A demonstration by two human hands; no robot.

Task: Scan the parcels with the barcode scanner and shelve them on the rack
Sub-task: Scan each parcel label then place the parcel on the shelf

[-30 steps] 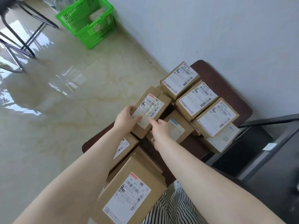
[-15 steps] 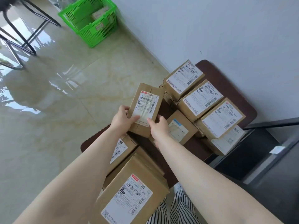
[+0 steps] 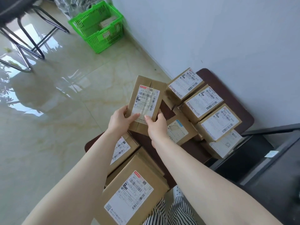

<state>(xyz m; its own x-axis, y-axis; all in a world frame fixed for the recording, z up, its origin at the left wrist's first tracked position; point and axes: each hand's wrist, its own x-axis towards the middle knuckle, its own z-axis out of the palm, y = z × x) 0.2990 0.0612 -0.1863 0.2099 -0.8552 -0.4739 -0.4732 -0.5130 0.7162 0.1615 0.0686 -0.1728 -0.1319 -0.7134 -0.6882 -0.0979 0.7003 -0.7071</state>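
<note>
Change: the parcel (image 3: 145, 103) is up! A second ago it lay tilted among the others; now it is turned upright and raised clear of the pile.
Meaning: I'd call this the pick for scanning, label squared towards the camera; no barcode scanner shows anywhere, and no rack is clearly in view, so scanning and shelving are yet to come.
Left hand (image 3: 119, 120): grasping the parcel's lower left corner, thumb across the label, other fingers wrapped behind.
Right hand (image 3: 157, 125): grasping the lower right corner, thumb tip pressed on the label's bottom edge.
Parcel position: held between both sets of fingers, reaching up and away from them, above the near edge of the dark counter (image 3: 243, 114).
Parcel look: plain brown carton, taped seam down the middle, white shipping label (image 3: 146, 101) with barcodes, glossy tape over its lower part.
Neighbours: a blue-tagged box (image 3: 178, 129) just right of the right fingers; a large box (image 3: 134, 192) below both wrists.
</note>
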